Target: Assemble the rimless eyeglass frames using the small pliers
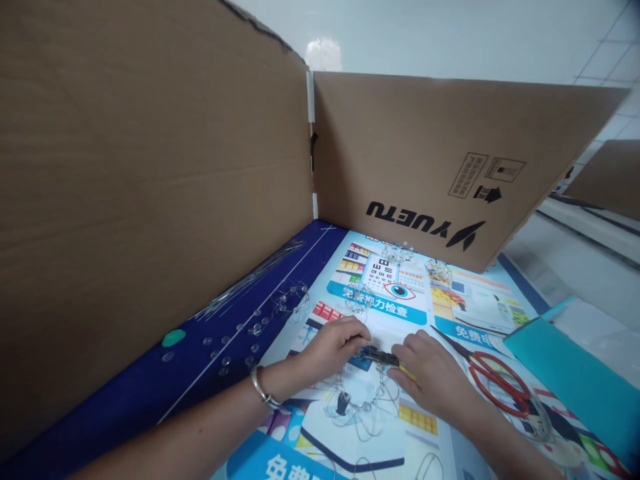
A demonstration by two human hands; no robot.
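Observation:
My right hand is closed around a pair of pliers with dark jaws and yellow handles. The jaws point left, towards my left hand. That hand, with a silver bangle on its wrist, is closed in a pinch at the jaw tips, on what looks like thin wire. Just below both hands lies a looped wire piece with clear beads; whether it joins the pinched wire I cannot tell. Red-handled scissors lie to the right of my right hand.
Cardboard panels stand at the back and left. Loose clear beads, straight wires and a green disc lie on the blue strip. Other beaded wire pieces rest further back. A teal folder lies at the right.

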